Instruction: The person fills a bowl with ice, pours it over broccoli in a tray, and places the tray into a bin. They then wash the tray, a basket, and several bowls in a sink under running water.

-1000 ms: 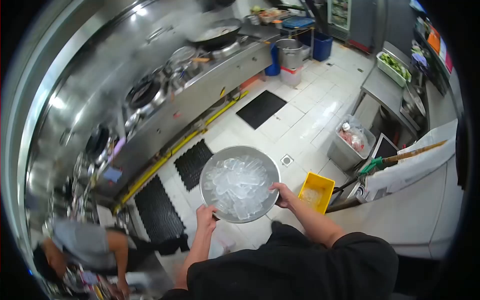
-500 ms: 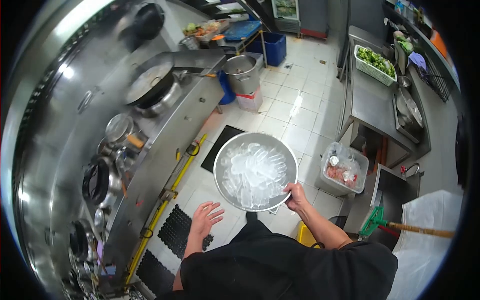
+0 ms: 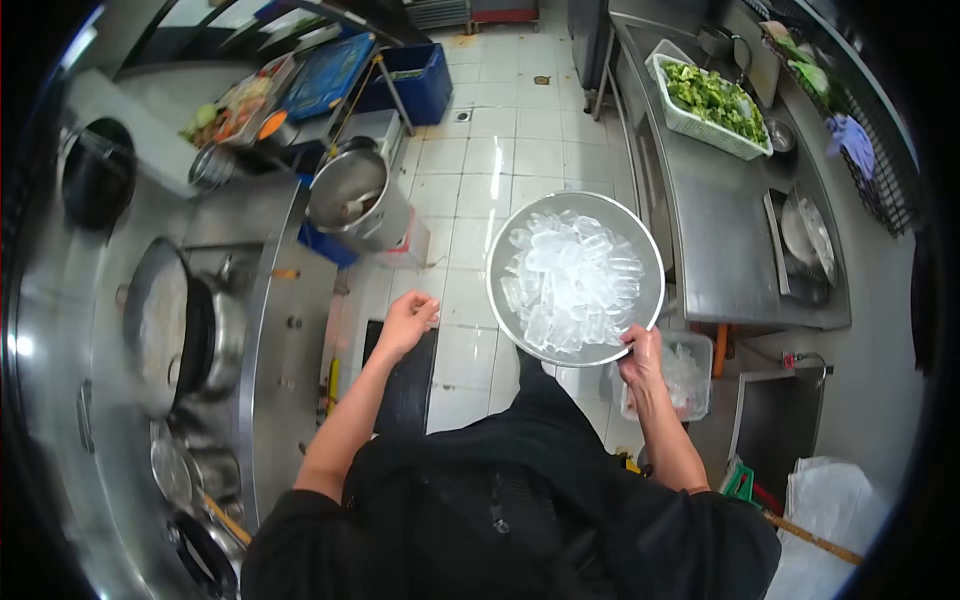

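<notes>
My right hand (image 3: pixel 641 357) grips a bowl (image 3: pixel 649 258) of ice (image 3: pixel 575 280) by its near rim, held above the tiled floor (image 3: pixel 482 190) near a steel counter (image 3: pixel 705 225); my left hand (image 3: pixel 410 320), half open, hangs apart from it, fingers loosely curled.

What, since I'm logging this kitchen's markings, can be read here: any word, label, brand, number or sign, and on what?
There is no readable text in this view.
Round grey metal bowl: no lettering visible.
White container with a red upper edge: too blurred to tell whether it bears print.
Deep blue plastic bin: nothing legible on the side in view.
Black cloth garment: no legible lettering.
</notes>
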Demonstrator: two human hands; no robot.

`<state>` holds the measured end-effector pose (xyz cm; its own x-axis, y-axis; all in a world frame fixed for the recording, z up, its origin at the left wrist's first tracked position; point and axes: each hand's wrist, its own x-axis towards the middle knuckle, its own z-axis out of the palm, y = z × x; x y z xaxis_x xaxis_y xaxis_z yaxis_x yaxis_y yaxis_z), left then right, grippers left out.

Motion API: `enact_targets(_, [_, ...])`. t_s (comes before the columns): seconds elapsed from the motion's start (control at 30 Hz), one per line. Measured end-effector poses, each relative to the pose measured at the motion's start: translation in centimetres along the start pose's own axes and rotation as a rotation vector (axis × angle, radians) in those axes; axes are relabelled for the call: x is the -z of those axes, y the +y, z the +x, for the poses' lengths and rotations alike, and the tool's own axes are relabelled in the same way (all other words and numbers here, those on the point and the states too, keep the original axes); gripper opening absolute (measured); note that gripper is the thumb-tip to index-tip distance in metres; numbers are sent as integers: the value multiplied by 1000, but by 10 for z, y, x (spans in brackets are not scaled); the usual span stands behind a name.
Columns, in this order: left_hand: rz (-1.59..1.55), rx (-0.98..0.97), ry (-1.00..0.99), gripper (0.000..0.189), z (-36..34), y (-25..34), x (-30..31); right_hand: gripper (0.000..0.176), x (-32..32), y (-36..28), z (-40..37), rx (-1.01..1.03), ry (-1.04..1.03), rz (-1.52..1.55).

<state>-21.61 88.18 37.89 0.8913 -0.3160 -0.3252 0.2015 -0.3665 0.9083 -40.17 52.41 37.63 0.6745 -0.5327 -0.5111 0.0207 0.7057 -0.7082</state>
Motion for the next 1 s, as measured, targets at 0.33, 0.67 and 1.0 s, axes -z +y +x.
enact_targets(0.33, [768, 457, -47, 39, 190, -142, 47, 50, -49, -105, 285, -39, 195, 20])
enact_targets(0.67, [-115, 711, 7, 25, 415, -31, 47, 51, -263, -196, 602, -90, 108, 7])
enact_targets(1.0, [-230, 194, 444, 24, 767, 207, 152, 35, -605, -168, 889, -13, -157, -317])
